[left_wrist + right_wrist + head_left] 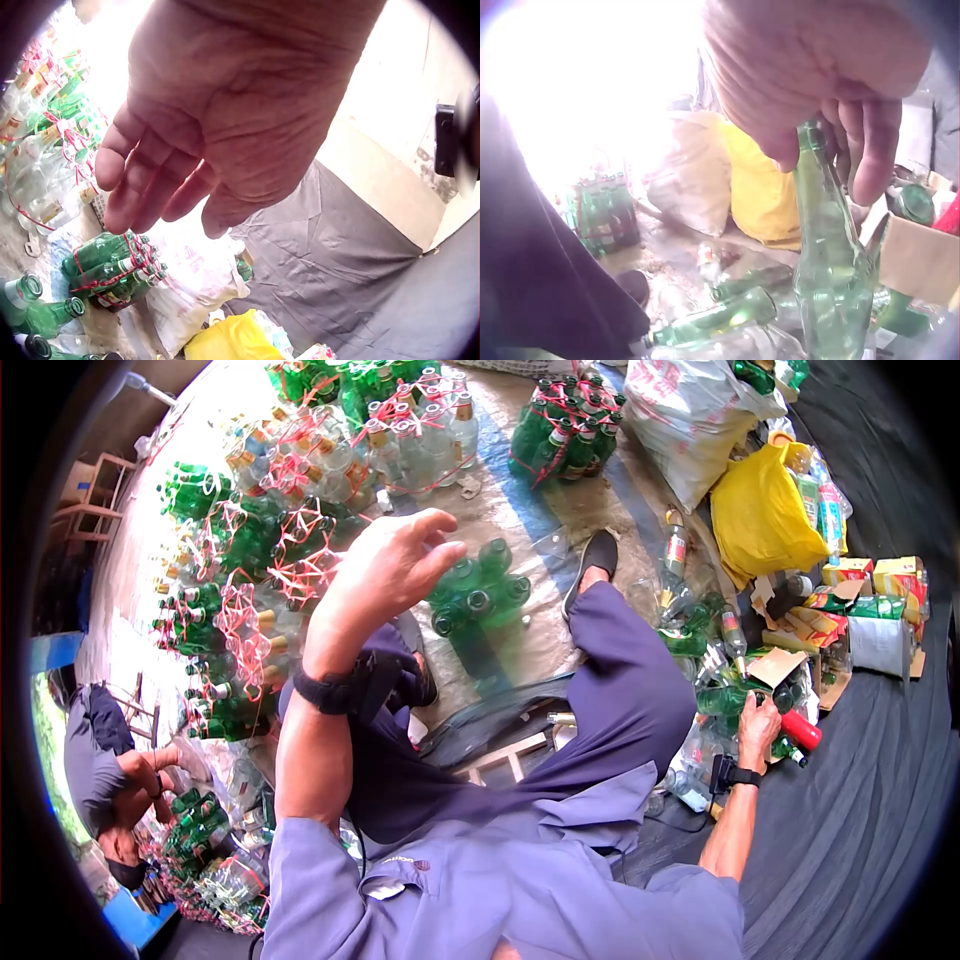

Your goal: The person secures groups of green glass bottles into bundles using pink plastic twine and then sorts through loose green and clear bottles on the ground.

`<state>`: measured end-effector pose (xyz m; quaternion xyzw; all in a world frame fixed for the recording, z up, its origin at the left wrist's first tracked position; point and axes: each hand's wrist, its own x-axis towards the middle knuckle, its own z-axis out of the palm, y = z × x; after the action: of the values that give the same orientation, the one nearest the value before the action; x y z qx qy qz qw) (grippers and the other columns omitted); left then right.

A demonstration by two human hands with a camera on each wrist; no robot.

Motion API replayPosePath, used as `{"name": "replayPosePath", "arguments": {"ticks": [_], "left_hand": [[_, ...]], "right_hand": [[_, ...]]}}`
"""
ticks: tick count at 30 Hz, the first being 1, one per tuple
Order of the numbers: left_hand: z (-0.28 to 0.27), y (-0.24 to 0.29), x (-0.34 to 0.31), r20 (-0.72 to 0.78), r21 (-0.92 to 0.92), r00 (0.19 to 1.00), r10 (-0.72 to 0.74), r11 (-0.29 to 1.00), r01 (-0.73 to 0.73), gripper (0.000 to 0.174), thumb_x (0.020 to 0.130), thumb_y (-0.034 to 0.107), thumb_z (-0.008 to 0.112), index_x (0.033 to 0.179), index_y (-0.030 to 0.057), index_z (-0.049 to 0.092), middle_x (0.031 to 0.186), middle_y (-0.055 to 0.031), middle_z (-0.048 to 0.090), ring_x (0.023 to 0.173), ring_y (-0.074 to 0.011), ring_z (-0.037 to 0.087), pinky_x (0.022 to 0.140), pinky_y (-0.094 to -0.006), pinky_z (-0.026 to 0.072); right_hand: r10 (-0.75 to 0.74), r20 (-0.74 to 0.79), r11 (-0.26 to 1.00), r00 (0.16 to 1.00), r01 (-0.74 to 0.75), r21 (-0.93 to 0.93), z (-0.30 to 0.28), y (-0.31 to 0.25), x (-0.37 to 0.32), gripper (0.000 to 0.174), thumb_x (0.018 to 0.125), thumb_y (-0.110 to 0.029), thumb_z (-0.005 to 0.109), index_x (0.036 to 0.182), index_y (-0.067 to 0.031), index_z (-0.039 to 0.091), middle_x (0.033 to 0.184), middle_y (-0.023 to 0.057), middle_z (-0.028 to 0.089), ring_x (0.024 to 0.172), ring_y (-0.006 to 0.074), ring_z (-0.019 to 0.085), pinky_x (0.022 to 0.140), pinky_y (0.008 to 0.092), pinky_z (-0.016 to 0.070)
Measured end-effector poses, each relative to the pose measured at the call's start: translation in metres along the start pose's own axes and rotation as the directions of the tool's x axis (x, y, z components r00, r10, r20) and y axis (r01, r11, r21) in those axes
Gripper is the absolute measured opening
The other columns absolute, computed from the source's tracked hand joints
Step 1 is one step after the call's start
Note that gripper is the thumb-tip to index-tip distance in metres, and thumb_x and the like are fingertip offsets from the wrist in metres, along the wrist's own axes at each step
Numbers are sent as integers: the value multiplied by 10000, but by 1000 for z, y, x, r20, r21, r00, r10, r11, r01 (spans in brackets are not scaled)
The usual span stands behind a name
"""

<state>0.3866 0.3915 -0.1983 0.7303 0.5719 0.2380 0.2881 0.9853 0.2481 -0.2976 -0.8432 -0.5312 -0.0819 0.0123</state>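
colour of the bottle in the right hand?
The glass bottle is translucent green, gripped at its neck by the right hand; clearest in the right wrist view.

Short-sleeved shirt (500, 890), periwinkle blue, soft creased cloth; small dark lettering on the chest, too small to read. Trousers (625, 680) of the same periwinkle cloth, loose-cut. Black slip-on shoe (597, 555), low, rounded toe; second dark shoe (418, 665), partly hidden. Broad black strap (322, 690) behind left grip (390, 570), fitted with a black boxy camera mount (378, 678). Narrower black strap (745, 777) behind right grip (758, 725), with small black camera block (722, 770). Forearms bare below the sleeves.
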Motion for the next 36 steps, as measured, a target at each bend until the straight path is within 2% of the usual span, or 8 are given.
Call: {"name": "replayPosePath", "arguments": {"ticks": [6,10,13,16,22,25,31,36], "left_hand": [[0,-11,-4,-17,24,999,39,999,-38,313,925,239,700,1092,-25,676,880,-180,731,755,-256,706,703,-353,546],[-2,-17,-5,-25,67,998,53,996,-51,314,926,244,691,1091,-23,674,890,-188,732,748,-271,703,703,-365,546],[-2,-19,-4,-30,63,998,50,997,-48,317,926,246,690,1095,-22,674,883,-189,727,756,-277,707,700,-369,545],[-4,-19,-4,-39,60,997,60,997,-57,317,923,248,692,1090,-21,675,859,-198,713,749,-291,702,693,-376,542],[-5,-19,-6,-61,63,995,77,995,-74,323,915,264,701,1082,-11,682,822,-205,697,728,-303,697,678,-382,540],[-5,-21,-6,-70,40,995,73,997,-70,324,912,277,703,1077,-2,686,814,-206,697,718,-311,697,669,-386,540],[-5,-18,-6,-67,84,990,121,990,-115,315,910,294,701,1059,16,693,827,-189,713,754,-339,709,681,-409,553],[-3,-14,-5,-30,94,994,106,990,-103,309,918,305,688,1047,23,691,839,-163,728,797,-347,714,712,-426,561]], "right_hand": [[-126,-41,989,991,129,79,-56,-64,17,423,948,-373,663,904,47,668,766,302,662,762,492,659,687,566,500],[-176,-48,977,983,180,110,-104,-128,16,361,957,-325,670,943,36,681,767,261,672,751,469,658,682,527,503],[-275,-108,937,956,291,191,-124,-161,16,310,949,-281,687,997,25,694,817,234,692,762,443,666,693,495,511],[-395,-114,815,912,405,414,-151,-207,5,249,934,-208,707,1032,21,701,870,218,705,768,381,694,688,440,523],[-649,-161,672,743,660,336,-132,-276,-21,259,894,-186,746,1013,35,677,813,206,676,708,377,683,610,436,531],[-744,-136,580,654,734,354,-105,-301,-36,274,908,-259,728,941,2,649,764,167,656,662,342,671,595,426,534],[-851,73,499,520,757,422,-54,-349,-76,306,912,-305,711,849,-22,613,739,171,649,643,321,679,566,424,535],[-872,175,483,457,744,463,-24,-385,-108,328,904,-333,701,873,-15,628,787,171,660,709,320,696,640,436,546]]}}
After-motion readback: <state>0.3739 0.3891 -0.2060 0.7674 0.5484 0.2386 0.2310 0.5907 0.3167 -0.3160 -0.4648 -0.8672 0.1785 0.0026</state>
